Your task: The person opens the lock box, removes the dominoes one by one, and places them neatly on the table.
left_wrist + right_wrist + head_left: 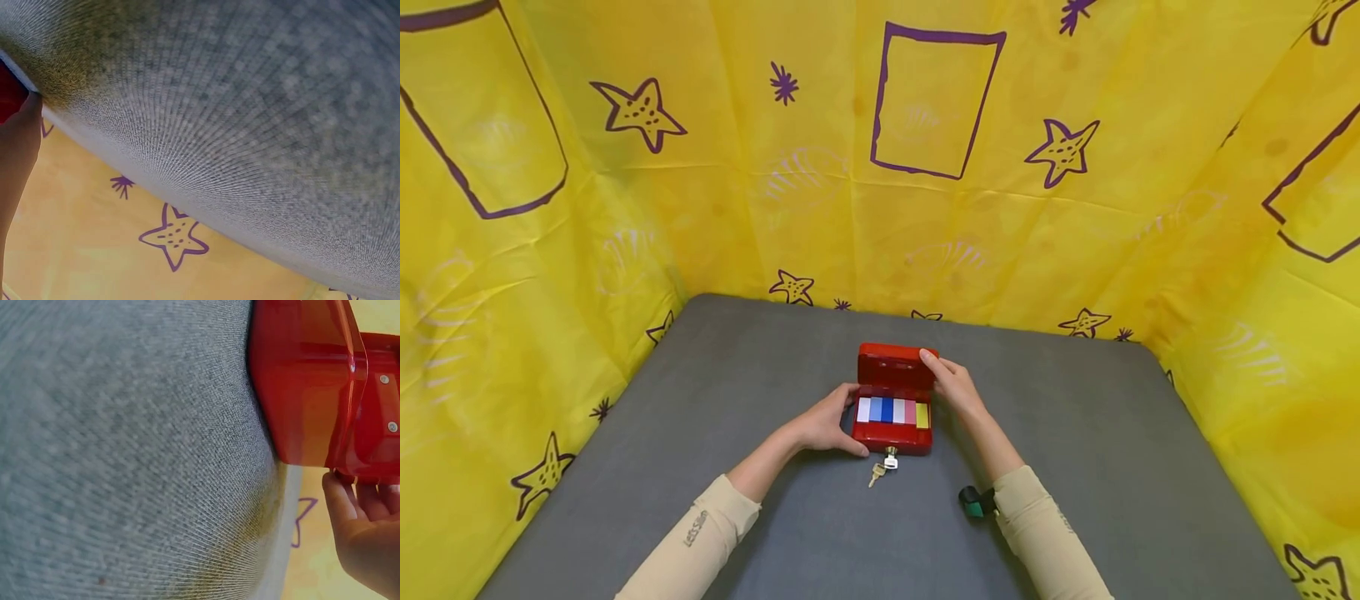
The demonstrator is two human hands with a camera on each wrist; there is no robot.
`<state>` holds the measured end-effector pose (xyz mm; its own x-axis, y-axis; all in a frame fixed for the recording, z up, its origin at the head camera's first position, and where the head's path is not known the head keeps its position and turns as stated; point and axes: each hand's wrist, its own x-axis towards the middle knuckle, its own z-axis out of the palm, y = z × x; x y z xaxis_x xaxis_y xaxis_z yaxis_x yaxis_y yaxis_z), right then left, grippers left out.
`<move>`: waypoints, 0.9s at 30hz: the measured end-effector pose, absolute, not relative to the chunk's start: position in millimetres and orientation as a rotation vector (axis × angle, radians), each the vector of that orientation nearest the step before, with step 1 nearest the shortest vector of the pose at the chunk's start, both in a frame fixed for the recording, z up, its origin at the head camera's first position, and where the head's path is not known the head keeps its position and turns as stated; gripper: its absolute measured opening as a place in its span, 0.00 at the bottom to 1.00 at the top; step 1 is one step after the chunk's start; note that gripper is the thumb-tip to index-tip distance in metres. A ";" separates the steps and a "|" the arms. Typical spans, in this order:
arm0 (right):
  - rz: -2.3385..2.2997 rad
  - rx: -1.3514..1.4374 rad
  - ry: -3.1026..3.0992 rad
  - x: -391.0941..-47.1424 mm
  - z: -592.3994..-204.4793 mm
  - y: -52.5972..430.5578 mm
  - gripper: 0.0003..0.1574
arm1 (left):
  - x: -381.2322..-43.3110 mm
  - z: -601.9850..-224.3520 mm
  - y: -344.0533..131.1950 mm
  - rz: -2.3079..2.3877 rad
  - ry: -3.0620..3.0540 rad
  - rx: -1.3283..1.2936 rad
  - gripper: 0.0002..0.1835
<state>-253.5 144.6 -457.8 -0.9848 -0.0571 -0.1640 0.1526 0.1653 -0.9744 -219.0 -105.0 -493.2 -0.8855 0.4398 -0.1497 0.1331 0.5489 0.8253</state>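
A small red metal cash box (891, 442) stands on the table, its lid (889, 368) raised. Several coloured blocks (887, 411) lie in a row inside: white, light blue, blue, pink and yellow. A key (891, 461) sits in the front lock, with a second key (877, 474) hanging beside it. My left hand (827, 423) grips the box's left side, thumb at the front corner. My right hand (957, 388) holds the lid's right edge between thumb and fingers. In the right wrist view, its fingers meet the red metal (306, 381); the left wrist view catches only a red corner (10, 94).
A grey cloth-like tabletop (760, 350) lies under the box. Yellow fabric (820, 217) with purple starfish drawings encloses the back and both sides. A black and green strap piece (974, 503) hangs at the right wrist.
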 end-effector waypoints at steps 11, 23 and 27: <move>-1.935 0.068 2.305 -263.8 -474.8 143.8 0.45 | -218.8 -494.0 -103.9 1.253 2.447 0.478 0.55; -2.023 0.114 2.123 -264.3 -477.9 144.0 0.46 | -218.9 -494.4 -104.2 1.266 2.442 0.456 0.56; -2.043 0.148 2.062 -264.8 -478.7 145.9 0.49 | -219.5 -494.7 -104.0 1.269 2.440 0.454 0.56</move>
